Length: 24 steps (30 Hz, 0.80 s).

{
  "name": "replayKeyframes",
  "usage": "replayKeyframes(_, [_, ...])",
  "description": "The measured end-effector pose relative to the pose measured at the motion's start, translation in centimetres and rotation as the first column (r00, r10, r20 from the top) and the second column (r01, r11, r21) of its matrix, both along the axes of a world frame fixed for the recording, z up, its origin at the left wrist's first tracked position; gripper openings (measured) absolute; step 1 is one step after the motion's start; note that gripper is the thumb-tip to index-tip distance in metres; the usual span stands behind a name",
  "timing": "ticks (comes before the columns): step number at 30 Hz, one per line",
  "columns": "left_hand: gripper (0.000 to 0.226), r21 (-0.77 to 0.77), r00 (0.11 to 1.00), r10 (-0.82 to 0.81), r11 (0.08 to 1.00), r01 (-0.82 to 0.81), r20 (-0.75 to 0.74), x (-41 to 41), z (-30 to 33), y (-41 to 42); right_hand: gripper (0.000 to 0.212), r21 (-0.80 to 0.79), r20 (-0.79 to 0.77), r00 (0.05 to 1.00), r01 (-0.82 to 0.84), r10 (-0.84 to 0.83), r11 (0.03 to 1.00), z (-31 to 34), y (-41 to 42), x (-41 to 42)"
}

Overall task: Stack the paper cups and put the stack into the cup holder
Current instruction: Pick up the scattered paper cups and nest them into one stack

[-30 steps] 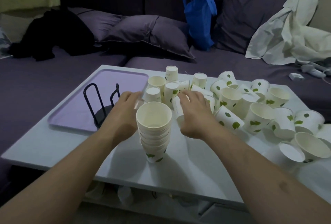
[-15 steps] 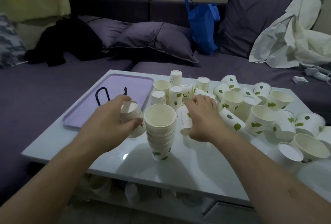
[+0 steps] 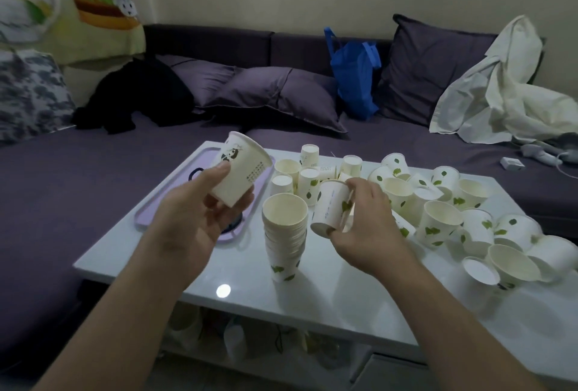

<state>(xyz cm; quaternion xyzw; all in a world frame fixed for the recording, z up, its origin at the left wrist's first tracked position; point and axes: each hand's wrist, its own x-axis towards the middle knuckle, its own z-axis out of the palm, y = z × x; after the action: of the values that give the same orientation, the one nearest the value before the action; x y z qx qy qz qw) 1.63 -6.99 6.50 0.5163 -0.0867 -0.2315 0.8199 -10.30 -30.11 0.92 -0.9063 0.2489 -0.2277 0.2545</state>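
A stack of nested paper cups (image 3: 285, 234) stands upright on the white table (image 3: 312, 290). My left hand (image 3: 200, 215) holds a panda-printed cup (image 3: 239, 168) raised and tilted, left of the stack. My right hand (image 3: 366, 224) grips a green-leaf cup (image 3: 330, 207) upside down, just right of the stack's rim. The black wire cup holder (image 3: 195, 171) stands on the lilac tray (image 3: 147, 218), mostly hidden behind my left hand.
Several loose leaf-print cups (image 3: 444, 218) crowd the table's right half, some on their sides, and a few small upturned ones (image 3: 308, 179) stand behind the stack. A purple sofa with cushions, a blue bag (image 3: 353, 77) and a white cloth lies beyond.
Both hands have lifted off the table, each with a cup. The left hand rose and turned its cup mouth-up; the right raised its cup beside the stack. The camera tilted upward.
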Motion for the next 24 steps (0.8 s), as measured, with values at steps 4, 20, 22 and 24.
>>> replayKeyframes(4, [0.052,0.110,0.978,-0.097,0.991,0.077,0.183,-0.4,-0.9,-0.5,0.093,0.025,0.026,0.999,0.024,-0.025,0.999,0.2,0.2,-0.4])
replayKeyframes(20, [0.058,0.491,0.853,-0.216,0.870,-0.054,0.476,-1.1,-2.6,-3.8,0.092,0.009,0.102,0.994,0.026,-0.026,1.000,0.2,-0.9,0.2])
replayKeyframes(22, [0.058,0.583,0.841,-0.270,0.810,-0.065,0.469,-1.1,-2.9,-3.9,0.093,0.010,0.135,0.990,0.026,-0.027,1.000,0.6,-1.0,0.1])
replayKeyframes(24, [0.068,0.623,0.855,-0.309,0.782,-0.020,0.416,-1.1,-3.1,-4.0,0.092,0.032,0.187,0.982,0.024,-0.029,0.999,1.2,-1.0,-0.1])
